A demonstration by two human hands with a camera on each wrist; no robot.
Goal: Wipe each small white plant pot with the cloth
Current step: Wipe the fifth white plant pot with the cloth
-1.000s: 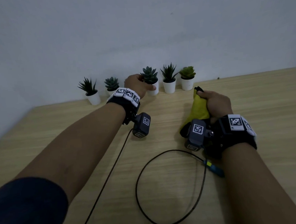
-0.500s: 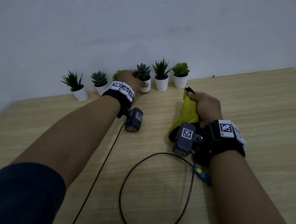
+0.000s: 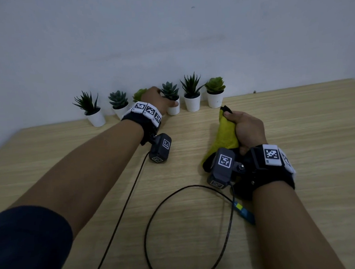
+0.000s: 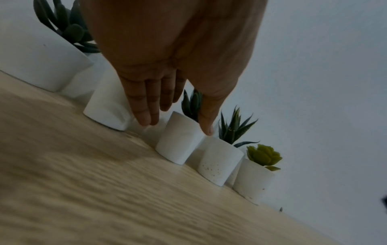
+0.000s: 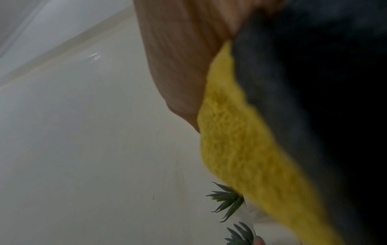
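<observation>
Several small white pots with green plants stand in a row against the wall. My left hand [image 3: 166,100] reaches over the fourth pot from the left [image 3: 173,110]. In the left wrist view that pot [image 4: 180,144] sits between the straight fingers [image 4: 146,114] and the thumb, whose tip touches its rim; a gap shows on the finger side. The left hand partly hides the third pot [image 4: 106,106]. My right hand [image 3: 244,128] rests on the table and grips a bunched yellow cloth [image 3: 224,135], which fills the right wrist view [image 5: 240,149].
A black cable [image 3: 176,196] loops across the wooden table [image 3: 307,136] between my forearms, with a blue connector [image 3: 244,212] by the right wrist. The wall stands directly behind the pots. Two more pots [image 3: 192,104] [image 3: 215,99] stand close to the right of the one under my hand.
The head view has shifted. My left hand stays at the same pot, and my right hand keeps hold of the cloth on the table.
</observation>
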